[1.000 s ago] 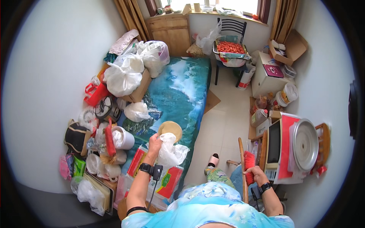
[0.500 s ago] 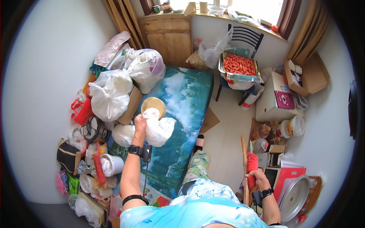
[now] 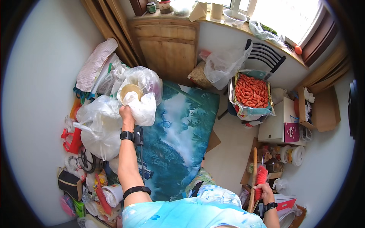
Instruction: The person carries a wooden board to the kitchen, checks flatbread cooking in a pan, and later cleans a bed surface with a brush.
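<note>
Black bag (image 3: 69, 186), left of the bed (image 3: 175, 148). Large clear plastic bag (image 3: 102, 135), filled, at the bed's left side. Left hand (image 3: 126, 113), above the bed's left side, fingers closed on a white plastic bag (image 3: 142, 112); round tan object (image 3: 128, 90) against that bag, its own contact with the hand unclear. Tray of red food (image 3: 251, 91), beyond the bed's far right corner. Wooden stick (image 3: 253, 178), right of the bed, beside a red brush (image 3: 261, 178). Right hand (image 3: 265, 190), right of the bed, gripping the brush; hold on the stick cannot be told.
</note>
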Tool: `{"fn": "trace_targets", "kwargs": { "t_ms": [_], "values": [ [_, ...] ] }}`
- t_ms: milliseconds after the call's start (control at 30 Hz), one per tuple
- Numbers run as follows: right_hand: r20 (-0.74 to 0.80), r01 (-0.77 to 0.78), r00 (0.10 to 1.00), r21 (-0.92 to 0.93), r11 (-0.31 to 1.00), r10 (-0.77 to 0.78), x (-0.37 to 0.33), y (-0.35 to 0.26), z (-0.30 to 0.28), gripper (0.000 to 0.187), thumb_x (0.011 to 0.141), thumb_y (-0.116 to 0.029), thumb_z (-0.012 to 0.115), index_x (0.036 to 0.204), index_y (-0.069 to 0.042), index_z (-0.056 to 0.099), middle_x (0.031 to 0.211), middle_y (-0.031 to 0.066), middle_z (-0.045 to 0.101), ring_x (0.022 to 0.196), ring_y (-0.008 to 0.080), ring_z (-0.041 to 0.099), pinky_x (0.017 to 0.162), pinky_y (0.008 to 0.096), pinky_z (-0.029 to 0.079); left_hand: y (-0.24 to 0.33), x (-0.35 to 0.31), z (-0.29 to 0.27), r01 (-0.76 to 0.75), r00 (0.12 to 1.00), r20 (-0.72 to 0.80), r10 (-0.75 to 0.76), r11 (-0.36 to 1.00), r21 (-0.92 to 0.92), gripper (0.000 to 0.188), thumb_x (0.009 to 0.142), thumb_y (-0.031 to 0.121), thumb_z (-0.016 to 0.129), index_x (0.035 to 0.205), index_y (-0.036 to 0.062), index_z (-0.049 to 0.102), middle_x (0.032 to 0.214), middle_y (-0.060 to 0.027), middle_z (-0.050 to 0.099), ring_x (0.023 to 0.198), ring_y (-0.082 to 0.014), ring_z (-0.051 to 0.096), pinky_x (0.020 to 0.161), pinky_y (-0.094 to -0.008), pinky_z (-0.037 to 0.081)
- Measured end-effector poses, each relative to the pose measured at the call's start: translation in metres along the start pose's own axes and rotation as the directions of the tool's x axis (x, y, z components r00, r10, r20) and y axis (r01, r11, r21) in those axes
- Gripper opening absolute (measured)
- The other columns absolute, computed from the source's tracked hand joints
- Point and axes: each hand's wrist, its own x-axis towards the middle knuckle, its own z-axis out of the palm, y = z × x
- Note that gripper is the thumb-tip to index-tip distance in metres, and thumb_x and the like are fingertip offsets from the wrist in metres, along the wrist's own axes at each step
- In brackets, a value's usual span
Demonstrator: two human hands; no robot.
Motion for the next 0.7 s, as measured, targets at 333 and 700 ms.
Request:
{"fn": "trace_targets", "kwargs": {
  "t_ms": [333, 700],
  "values": [
    [-0.026, -0.042, 0.999, -0.062, 0.997, 0.040, 0.036, -0.053, 0.052, 0.040, 0.047, 0.007, 0.066, 0.086, 0.000, 0.058, 0.077, 0.0061, 0.059, 0.068, 0.0238, 0.057, 0.066, 0.0359, 0.048, -0.018, 0.100, 0.002, 0.077, 0.988, -0.130, -0.086, 0.994, -0.078, 0.022, 0.076, 0.008, 0.052, 0.090, -0.0078, 0.059, 0.085, -0.0126, 0.061, 0.074, -0.0242, 0.059, 0.067, -0.0348, 0.047],
    [0.078, -0.037, 0.996, 0.016, 0.999, 0.036, 0.052, -0.079, 0.096, 0.028, 0.053, 0.003, 0.068, 0.080, -0.002, 0.061, 0.074, 0.0050, 0.059, 0.068, 0.0187, 0.056, 0.064, 0.0313, 0.046, -0.111, -0.114, 0.087, 0.146, 0.757, 0.490, -0.433, 0.843, 0.518, 0.014, 0.076, 0.004, 0.058, 0.090, 0.0007, 0.062, 0.074, -0.0020, 0.061, 0.066, -0.0085, 0.053, 0.060, -0.0244, 0.044]
  ]
}}
